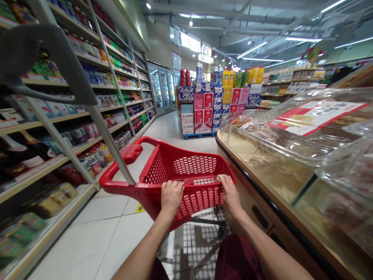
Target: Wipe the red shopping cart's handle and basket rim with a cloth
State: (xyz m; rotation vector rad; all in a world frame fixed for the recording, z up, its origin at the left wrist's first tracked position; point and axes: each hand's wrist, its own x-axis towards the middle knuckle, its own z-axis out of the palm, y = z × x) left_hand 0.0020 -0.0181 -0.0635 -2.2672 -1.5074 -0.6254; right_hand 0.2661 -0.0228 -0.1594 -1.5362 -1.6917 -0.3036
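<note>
On the left, shelving [46, 170] is holding packs, green cans [23, 229] and dark bottles [20, 149]. A grey handle [74, 66] is sitting high on a metal pole [109, 136], which is rising from the red shopping cart [201, 188]. The cart is standing sideways in the middle, on the tiled floor [109, 229]. The left hand [172, 197] is curling over its near rim, its grip closing round the edge. Beyond, on the far side, stacked cartons [208, 101] are carrying yellow bottles [229, 76]. The right hand [231, 193] is bending over the rim's right end, its grip also closing on it; a small pale scrap is showing by its fingers, too small to identify. On the near right, a counter [269, 204] is bearing clear plastic packs [317, 116].
</note>
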